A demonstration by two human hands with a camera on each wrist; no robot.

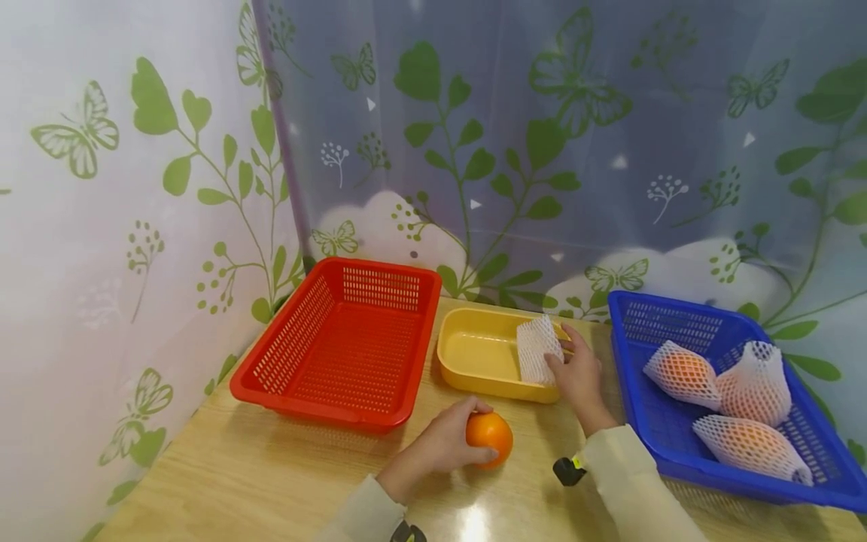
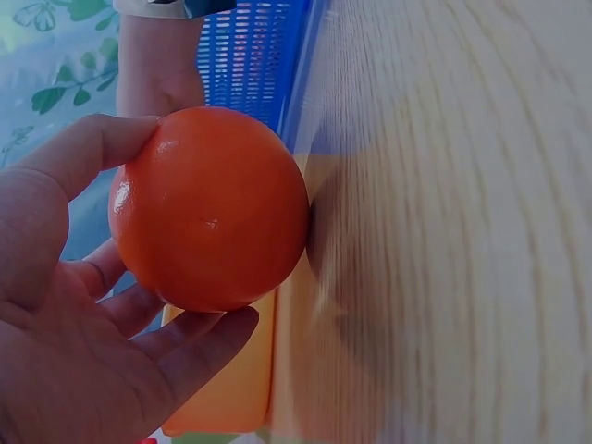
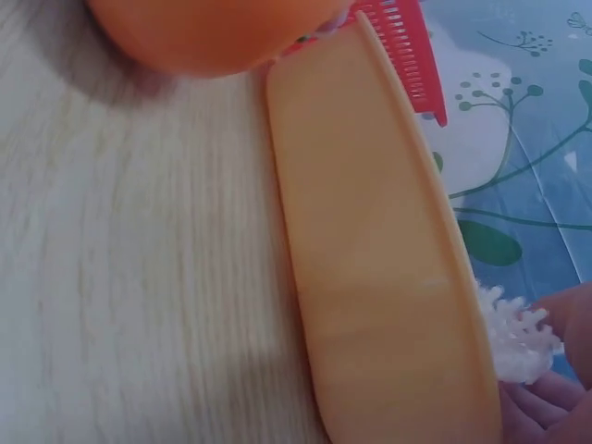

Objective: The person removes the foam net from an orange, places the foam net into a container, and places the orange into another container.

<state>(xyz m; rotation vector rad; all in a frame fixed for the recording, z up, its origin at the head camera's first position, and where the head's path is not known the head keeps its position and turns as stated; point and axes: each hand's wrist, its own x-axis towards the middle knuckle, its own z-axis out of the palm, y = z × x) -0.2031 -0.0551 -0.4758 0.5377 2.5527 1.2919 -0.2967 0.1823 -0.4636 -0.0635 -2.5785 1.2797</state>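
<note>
A bare orange [image 1: 489, 439] sits at the wooden tabletop in front of the yellow tub. My left hand [image 1: 448, 439] grips it, thumb on one side and fingers curled round the other, as the left wrist view also shows with the orange [image 2: 211, 209] large in the middle. At the right end of the yellow tub [image 1: 477, 354] is a white foam net sleeve [image 1: 537, 350], with no fruit visible in it. My right hand [image 1: 579, 374] reaches over the tub's rim and pinches the sleeve; in the right wrist view the sleeve's frayed end [image 3: 518, 335] shows between thumb and fingers.
A red plastic basket [image 1: 339, 414] stands on the left, with nothing visible in it. The blue basket [image 1: 650, 429] on the right holds several net-wrapped oranges [image 1: 755, 384]. A patterned curtain [image 1: 488, 150] hangs behind the tabletop [image 1: 271, 482].
</note>
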